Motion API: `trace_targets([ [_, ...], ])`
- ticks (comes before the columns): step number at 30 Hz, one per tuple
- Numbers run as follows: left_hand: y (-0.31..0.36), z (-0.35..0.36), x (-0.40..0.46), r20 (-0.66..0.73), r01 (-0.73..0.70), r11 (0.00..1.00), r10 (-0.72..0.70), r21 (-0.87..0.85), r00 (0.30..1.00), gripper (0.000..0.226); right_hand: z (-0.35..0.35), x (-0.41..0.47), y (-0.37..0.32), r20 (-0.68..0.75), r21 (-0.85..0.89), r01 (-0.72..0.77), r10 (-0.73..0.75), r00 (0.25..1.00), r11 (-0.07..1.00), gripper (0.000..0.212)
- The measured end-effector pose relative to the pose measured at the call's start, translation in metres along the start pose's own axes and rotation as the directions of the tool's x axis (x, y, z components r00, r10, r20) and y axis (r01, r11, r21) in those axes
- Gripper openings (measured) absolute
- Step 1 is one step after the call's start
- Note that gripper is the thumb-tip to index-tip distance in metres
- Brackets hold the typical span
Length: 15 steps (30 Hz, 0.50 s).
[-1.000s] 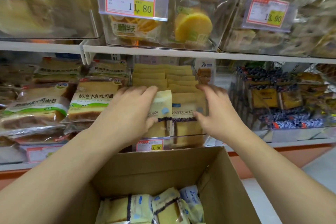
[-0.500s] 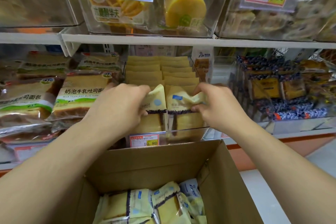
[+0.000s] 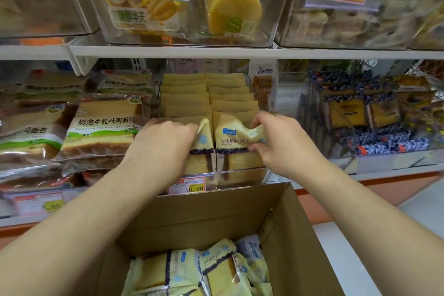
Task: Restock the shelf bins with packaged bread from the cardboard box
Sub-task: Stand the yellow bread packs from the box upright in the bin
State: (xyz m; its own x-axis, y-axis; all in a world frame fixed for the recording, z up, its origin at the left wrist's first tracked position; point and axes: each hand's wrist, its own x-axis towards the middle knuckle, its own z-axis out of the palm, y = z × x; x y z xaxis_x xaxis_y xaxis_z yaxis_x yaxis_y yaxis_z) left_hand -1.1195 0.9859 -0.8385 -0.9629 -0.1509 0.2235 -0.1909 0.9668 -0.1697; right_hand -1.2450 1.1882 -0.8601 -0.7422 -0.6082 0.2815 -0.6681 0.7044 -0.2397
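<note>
- Two front bread packs are stood upright at the front of the clear shelf bin (image 3: 242,176): a left pack (image 3: 204,144) and a right pack (image 3: 236,144), side by side and touching along their inner edges.
- The left pack is gripped at its upper left edge by the left hand (image 3: 165,142); the fingers are curled over the wrapper, and their tips are hidden behind it.
- The crumpled top flap of the right pack is pinched by the right hand (image 3: 276,142); thumb and fingers are closed narrowly on the film.
- Behind the front pair, two rows of pale yellow packs (image 3: 209,96) are stacked back to the rear of the bin; little free room is seen between them.
- A price tag (image 3: 187,185) reading 10.80 is fixed to the bin's front edge, just below the left pack.
- The cardboard box (image 3: 216,211) is set directly below the bin, its far wall close under the bin's front edge; more bread packs (image 3: 187,271) are lying loosely in its bottom, with bare inner wall left above them.
- Toast loaves (image 3: 101,132) are piled just left of the bin; blue-wrapped packs (image 3: 374,113) are held in the bin to the right.
- The upper shelf edge (image 3: 216,51) is run across above, with open space between it and the stacked packs.
</note>
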Motion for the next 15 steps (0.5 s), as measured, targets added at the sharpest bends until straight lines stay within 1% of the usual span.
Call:
trace_targets([
  [7,-0.002,0.005,-0.002,0.027,-0.037,0.999,0.036,0.033,0.999,0.026,0.003,0.002,-0.005,0.023,-0.081,0.010,-0.008,1.000,0.997,0.039],
  [9,-0.003,0.001,-0.002,0.038,-0.038,0.998,0.040,-0.042,0.998,0.026,0.003,0.002,-0.006,0.021,-0.086,0.003,-0.001,1.000,0.996,0.042],
  [13,-0.009,-0.021,0.002,0.105,0.115,0.951,-0.088,-0.288,0.991,0.046,0.002,0.002,-0.007,0.002,-0.037,-0.035,0.035,0.999,0.999,0.057],
  [15,-0.014,-0.029,0.011,0.115,0.159,0.939,-0.129,-0.305,0.985,0.049,0.003,0.002,-0.008,-0.008,-0.015,-0.054,0.054,0.999,0.998,0.064],
])
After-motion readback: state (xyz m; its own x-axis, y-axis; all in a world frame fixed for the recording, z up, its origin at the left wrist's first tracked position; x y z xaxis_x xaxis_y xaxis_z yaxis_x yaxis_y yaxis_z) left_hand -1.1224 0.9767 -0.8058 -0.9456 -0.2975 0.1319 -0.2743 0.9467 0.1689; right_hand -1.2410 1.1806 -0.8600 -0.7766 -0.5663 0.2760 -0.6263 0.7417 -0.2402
